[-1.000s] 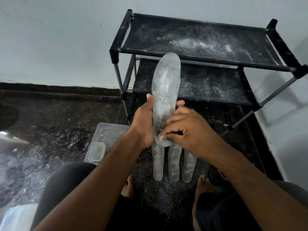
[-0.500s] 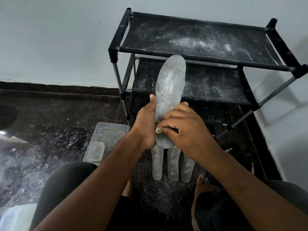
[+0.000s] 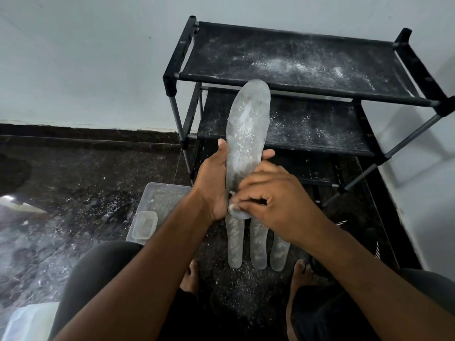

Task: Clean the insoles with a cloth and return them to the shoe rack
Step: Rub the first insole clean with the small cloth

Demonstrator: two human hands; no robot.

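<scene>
Left hand (image 3: 213, 185) grips dusty insole (image 3: 246, 141) upright before shoe rack (image 3: 290, 70); right hand (image 3: 275, 203) curled on its heel, possibly pinching cloth, unclear. Three insoles (image 3: 258, 244) on floor (image 3: 86, 173).

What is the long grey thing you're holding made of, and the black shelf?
The insole looks like thin, see-through soft plastic or gel, dusted with white powder, though I can't be sure. The shoe rack seems to have black fabric shelves, matte and dusty, on grey metal-looking tubes with black plastic-looking corners.
</scene>
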